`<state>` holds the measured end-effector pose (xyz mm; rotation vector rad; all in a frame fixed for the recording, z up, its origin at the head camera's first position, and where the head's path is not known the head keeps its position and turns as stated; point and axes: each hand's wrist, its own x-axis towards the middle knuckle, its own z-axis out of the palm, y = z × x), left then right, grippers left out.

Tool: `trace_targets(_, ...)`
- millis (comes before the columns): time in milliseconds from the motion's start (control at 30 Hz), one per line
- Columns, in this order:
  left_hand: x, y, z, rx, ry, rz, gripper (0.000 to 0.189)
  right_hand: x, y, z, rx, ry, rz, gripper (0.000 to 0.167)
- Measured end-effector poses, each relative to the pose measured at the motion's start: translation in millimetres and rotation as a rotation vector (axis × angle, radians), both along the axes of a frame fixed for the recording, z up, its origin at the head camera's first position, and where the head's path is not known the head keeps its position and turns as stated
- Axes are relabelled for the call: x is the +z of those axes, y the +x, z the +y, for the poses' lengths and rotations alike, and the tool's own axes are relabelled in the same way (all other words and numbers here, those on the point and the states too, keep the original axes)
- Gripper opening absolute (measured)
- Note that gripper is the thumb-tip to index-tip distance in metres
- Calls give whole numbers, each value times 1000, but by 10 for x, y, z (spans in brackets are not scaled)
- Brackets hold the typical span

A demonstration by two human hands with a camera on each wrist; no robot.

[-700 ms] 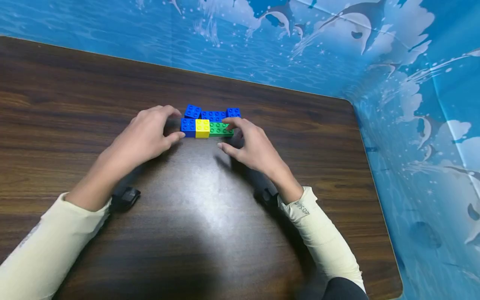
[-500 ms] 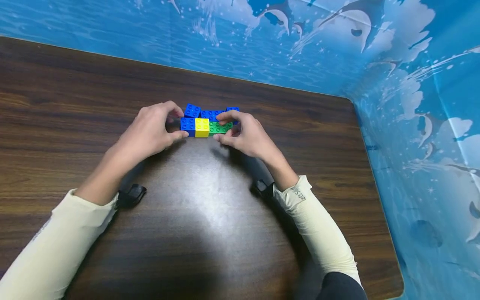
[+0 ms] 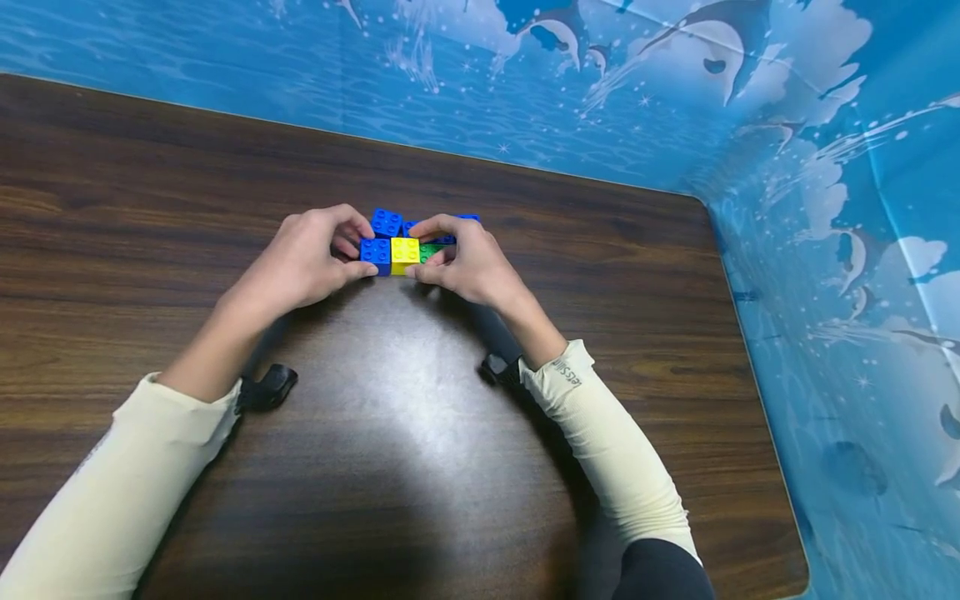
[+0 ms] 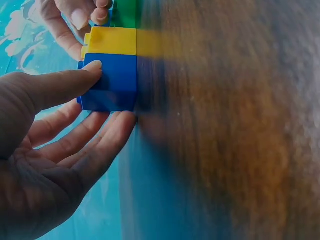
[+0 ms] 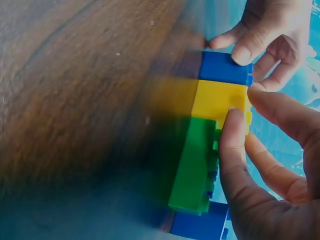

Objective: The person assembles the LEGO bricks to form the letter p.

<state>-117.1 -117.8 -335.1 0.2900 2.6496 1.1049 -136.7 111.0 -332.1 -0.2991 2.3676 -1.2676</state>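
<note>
In the head view, a blue brick (image 3: pixel 375 257), a yellow brick (image 3: pixel 405 252) and a green brick (image 3: pixel 426 252) stand side by side in a row on the table. My left hand (image 3: pixel 302 254) holds the blue brick at the row's left end, its thumb on the near face. At the yellow brick, my right hand (image 3: pixel 474 265) pinches with thumb in front and index finger behind; the right wrist view shows that thumb on the yellow brick (image 5: pixel 215 97). The longer, lower green brick (image 5: pixel 190 165) is partly covered by the right hand in the head view.
Behind the row lie more blue bricks: one at the left (image 3: pixel 387 222), others partly hidden by the right hand. A dark wood table (image 3: pixel 420 433) extends around them. A blue dolphin-print sheet (image 3: pixel 450 92) borders the table's far and right edges.
My right hand has moved left from over the green brick to the yellow one, and its thumb and index finger have closed in. My left hand has shifted slightly right onto the blue brick.
</note>
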Motion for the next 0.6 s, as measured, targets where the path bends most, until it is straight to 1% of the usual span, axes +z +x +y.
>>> trace_targets(133,-8,-11,-7,-10,13,-30,35,-27,-3,-26,-14,24,24,43)
trace_targets(300,-35,-31,-47,-18,46,-59,37,-53,-12,-41,-31,25,47,39)
trace_targets(467,-53,-37,-58,-13,63,-61,37,-58,-25,-34,-35,7,52,37)
trace_targets(600,-56,-38,-66,-9,66,-58,37,-24,-32,-12,-37,-28,52,36)
